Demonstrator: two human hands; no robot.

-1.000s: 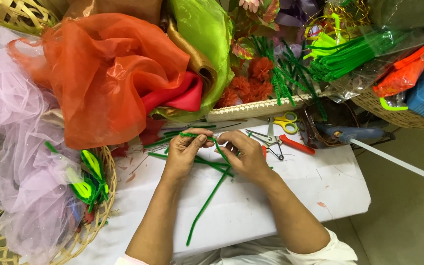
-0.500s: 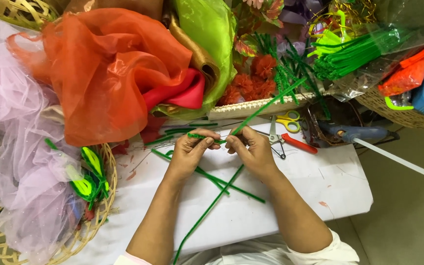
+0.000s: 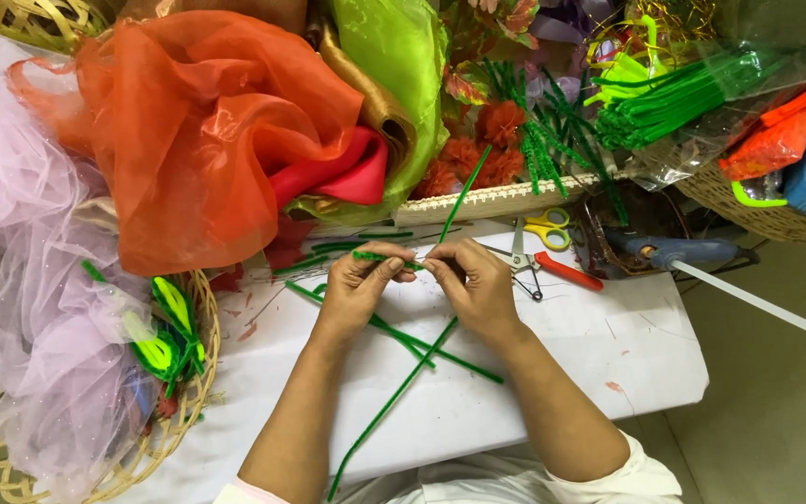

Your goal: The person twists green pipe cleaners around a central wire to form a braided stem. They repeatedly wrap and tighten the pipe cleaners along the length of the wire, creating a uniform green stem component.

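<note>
My left hand (image 3: 358,287) and my right hand (image 3: 474,285) meet over a white table (image 3: 552,364), fingertips pinching green pipe cleaners between them. A short fuzzy piece (image 3: 382,258) lies across my left fingers. One long green pipe cleaner (image 3: 394,401) runs from the fabric pile at the back, between my hands, down toward my lap. Other green pipe cleaners (image 3: 403,334) lie crossed on the table under my hands.
Orange (image 3: 198,121), lime and pink sheer fabrics are heaped at the back left. A wicker basket (image 3: 193,411) sits at left. Yellow-handled scissors (image 3: 538,238), red-handled pliers (image 3: 557,271) and a glue gun (image 3: 678,252) lie at right, with bagged green pipe cleaners (image 3: 673,98) behind.
The long pipe cleaner has swung to a steeper slant, its upper end now reaching toward the fabric pile. My hands have stayed close together, working the short piece.
</note>
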